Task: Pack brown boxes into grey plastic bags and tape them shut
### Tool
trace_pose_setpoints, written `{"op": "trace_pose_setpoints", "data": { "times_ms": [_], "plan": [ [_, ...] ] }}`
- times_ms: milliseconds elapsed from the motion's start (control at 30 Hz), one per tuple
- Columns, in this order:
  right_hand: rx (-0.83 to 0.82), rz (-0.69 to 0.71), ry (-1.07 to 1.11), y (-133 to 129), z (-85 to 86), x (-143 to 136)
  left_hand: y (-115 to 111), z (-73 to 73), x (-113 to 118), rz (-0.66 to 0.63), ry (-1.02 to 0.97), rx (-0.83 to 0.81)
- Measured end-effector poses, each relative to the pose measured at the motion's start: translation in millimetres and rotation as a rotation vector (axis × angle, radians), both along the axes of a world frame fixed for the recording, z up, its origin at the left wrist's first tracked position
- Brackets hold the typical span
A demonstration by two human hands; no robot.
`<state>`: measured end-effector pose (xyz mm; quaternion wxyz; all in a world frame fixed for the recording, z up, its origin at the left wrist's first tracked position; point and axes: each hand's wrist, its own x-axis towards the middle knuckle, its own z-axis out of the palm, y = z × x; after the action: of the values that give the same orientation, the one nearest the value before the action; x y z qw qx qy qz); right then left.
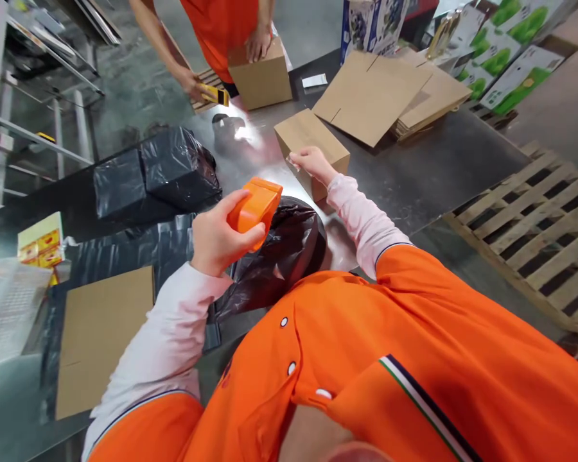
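My left hand (pixel 221 231) is wrapped round an orange tape dispenser (pixel 257 208), held up over the table's near edge. Beyond it, a closed cardboard box (pixel 318 144) rests on the dark metal table (pixel 443 173). At the box's near left side is my right hand (pixel 313 162), its fingers pinched together; what they hold is too small to make out. Below the dispenser, between the table and my body, lies black plastic wrapping (pixel 274 256).
Black-wrapped parcels (pixel 178 168) stand left of centre. A person's hand (pixel 259 43) rests on another box (pixel 260 76) across the table. Flat cardboard (pixel 370 93) lies at the back right, flat cardboard (pixel 103 340) at the near left, and a pallet (pixel 539 231) stands right.
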<state>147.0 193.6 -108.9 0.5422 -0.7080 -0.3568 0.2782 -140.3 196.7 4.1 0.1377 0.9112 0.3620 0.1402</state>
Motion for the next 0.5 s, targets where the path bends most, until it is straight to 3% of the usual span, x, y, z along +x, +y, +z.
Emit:
{"op": "trace_pose_setpoints", "data": {
  "times_ms": [133,300,500],
  "plan": [
    [-0.016,-0.028,0.044,-4,-33.4,6,2,0.0,-6,0.005,0.036,-0.058],
    [-0.105,-0.047,0.010,-7,-60.0,-3,3,-9.9,-8,-0.016,0.086,-0.078],
    [-0.418,0.176,0.017,-29,-93.8,-34,2,-31.7,6,-0.040,0.317,-0.095]
  ]
}}
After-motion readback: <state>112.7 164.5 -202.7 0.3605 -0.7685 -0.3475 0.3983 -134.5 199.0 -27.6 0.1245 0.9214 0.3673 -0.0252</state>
